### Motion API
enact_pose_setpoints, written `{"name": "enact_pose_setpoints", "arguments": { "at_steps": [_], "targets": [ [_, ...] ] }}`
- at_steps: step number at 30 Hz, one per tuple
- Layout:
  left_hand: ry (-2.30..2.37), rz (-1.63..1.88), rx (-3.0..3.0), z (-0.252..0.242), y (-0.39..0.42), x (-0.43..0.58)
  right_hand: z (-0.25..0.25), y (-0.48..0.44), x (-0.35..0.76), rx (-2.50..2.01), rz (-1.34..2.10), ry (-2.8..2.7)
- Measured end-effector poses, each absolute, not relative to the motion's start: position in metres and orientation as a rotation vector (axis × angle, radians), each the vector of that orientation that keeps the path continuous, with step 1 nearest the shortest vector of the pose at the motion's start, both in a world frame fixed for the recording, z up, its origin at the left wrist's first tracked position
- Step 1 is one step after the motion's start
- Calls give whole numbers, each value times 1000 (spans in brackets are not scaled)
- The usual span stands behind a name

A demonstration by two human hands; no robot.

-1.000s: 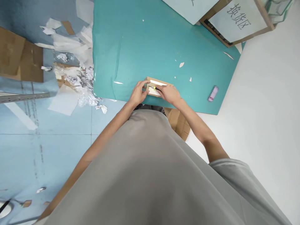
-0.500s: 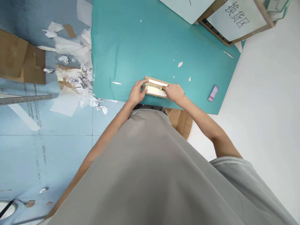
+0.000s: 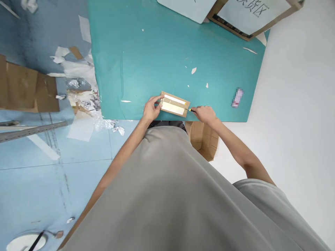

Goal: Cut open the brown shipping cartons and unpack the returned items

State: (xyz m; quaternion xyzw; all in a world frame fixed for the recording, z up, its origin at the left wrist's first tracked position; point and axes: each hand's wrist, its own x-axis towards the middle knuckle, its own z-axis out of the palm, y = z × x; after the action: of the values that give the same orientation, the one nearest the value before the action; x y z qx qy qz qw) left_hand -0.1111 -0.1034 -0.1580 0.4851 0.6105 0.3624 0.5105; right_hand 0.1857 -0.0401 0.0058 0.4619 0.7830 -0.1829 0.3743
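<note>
A small, narrow cardboard box [image 3: 175, 101] lies at the near edge of the green table, with white areas on its top and a strip of tape along the middle. My left hand [image 3: 151, 108] grips the box's left end, fingers on the far side and thumb on the near side. In my right hand [image 3: 205, 114] is a yellow and black box cutter [image 3: 192, 110]. Its tip points left at the right end of the box, on the taped seam. The fingers of my right hand are closed round the handle.
Paper scraps [image 3: 194, 70] lie about on the green table [image 3: 146, 62]. A pixelated pinkish object [image 3: 237, 97] is at the right. A framed sign [image 3: 251, 15] stands at the back. Below the table is an open carton [image 3: 202, 139]; wrapping waste [image 3: 83, 94] covers the floor at left.
My right hand has moved right with the box cutter, from over the box's top to just past its right end. The box is turned slightly; my left hand stays on it.
</note>
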Motion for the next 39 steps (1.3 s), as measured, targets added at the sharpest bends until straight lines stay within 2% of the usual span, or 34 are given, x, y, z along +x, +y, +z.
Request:
{"name": "enact_pose_setpoints", "arguments": {
  "at_steps": [5, 9, 13, 16, 19, 23, 28, 34, 39],
  "targets": [
    [1480, 848, 1121, -168, -99, -129, 5, -69, 204, 1365, -786, 2168],
    [1550, 838, 1068, -181, -97, -156, -16, -98, 202, 1924, -1195, 2266],
    [1647, 764, 965, -192, -104, -176, -48, -115, 171, 2580, -1532, 1665],
    [1664, 718, 944, -195, -109, -178, -65, -116, 136, 2693, -1813, 1260],
    [1613, 675, 996, -193, -108, -165, -68, -109, 112, 2737, -1962, 1248],
    [1514, 587, 1096, -177, -99, -141, -59, -93, 114, 2766, -1805, 1442],
    [1507, 811, 1119, -140, -72, -127, -54, -73, 131, 2655, -1643, 1606],
    [1522, 794, 1165, -108, -50, -120, -40, -82, 131, 2516, -1174, 2017],
    [1522, 766, 980, -108, -41, -120, -18, -106, 111, 2031, -1341, 2067]
  ]
}}
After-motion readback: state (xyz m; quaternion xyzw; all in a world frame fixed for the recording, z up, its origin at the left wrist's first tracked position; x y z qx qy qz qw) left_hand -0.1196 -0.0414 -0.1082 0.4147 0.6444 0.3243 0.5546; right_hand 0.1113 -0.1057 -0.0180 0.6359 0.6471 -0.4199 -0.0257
